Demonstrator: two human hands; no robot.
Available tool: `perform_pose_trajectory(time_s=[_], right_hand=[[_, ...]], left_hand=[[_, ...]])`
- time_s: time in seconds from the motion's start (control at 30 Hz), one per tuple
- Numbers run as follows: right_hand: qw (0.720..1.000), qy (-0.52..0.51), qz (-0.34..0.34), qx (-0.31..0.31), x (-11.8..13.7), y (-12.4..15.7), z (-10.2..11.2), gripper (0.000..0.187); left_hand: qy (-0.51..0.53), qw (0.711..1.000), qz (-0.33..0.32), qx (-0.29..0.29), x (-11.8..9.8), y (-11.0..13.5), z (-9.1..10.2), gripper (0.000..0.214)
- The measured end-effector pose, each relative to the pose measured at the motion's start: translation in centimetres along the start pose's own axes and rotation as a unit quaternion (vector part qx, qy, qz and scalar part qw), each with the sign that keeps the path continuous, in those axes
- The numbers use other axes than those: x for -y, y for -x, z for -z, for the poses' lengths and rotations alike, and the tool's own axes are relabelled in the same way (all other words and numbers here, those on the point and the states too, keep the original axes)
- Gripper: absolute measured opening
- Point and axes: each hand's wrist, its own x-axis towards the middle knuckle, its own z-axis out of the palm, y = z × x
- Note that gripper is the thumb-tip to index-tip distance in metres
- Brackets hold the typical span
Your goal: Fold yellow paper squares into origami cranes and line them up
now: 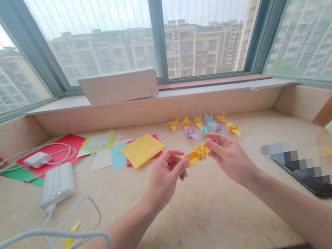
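Observation:
A folded yellow paper crane (197, 154) hangs between my two hands above the stone counter (183, 228). My left hand (166, 179) pinches its left end between thumb and forefinger. My right hand (230, 156) pinches its right end, fingers pressed together. Behind them, several small paper cranes (205, 125) in yellow, purple and light blue stand in a cluster near the wall. A stack of square coloured paper sheets (142, 149), yellow on top, lies to the left of my hands.
A white power bank (56, 184) with a looping white cable (76, 237) lies at the left, a charger (37, 159) on red and green sheets behind it. A white box (119, 87) sits on the window sill. A dark phone (312, 180) lies at the right.

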Motion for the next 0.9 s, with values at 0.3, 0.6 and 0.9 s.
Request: perform_pose_trajectory(time_s=[0.3, 0.6, 0.9], right_hand=[[1.000, 0.018, -0.007, 0.015, 0.3, -0.1, 0.1, 0.031], [0.986, 0.126, -0.014, 0.104, -1.2, 0.7, 0.0, 0.026], [0.992, 0.086, -0.031, 0.084, -0.6, 0.9, -0.6, 0.030]], left_hand=[[0.010, 0.999, 0.029, 0.022, -0.2, 0.2, -0.2, 0.029], [-0.002, 0.996, 0.054, 0.067, -0.3, 0.4, -0.4, 0.031], [-0.034, 0.991, 0.030, 0.127, -0.2, 0.6, -0.3, 0.034]])
